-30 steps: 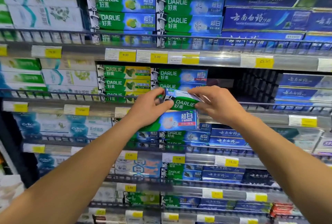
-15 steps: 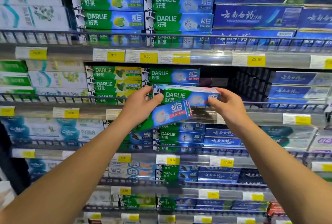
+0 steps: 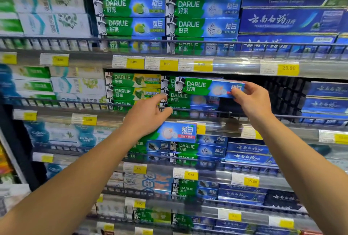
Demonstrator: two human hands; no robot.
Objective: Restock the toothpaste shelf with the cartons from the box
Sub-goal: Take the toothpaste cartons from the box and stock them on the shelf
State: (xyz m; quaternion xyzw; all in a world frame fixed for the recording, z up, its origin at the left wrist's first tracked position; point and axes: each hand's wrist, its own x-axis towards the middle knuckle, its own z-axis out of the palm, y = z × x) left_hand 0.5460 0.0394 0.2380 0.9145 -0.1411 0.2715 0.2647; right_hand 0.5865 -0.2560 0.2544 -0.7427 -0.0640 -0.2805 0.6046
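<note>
The middle shelf is used here as the landmark; it has a thin wire rail along its front. On this shelf a stack of green and blue Darlie cartons is kept, with green and yellow cartons packed just to the left of the stack. To the right of the stack a dark gap is seen, and past the gap dark blue boxes are piled. One green and blue carton is held level at the top of the stack, partly inside the shelf. Its right end is pinched by the right hand, with the fingers curled around the end and the thumb below. A second carton is held just below the front rail of the shelf, in front of the yellow price tags. It is gripped by the left hand, with the fingers bent over its top edge. Only the blue right end of this carton is seen past the hand.
</note>
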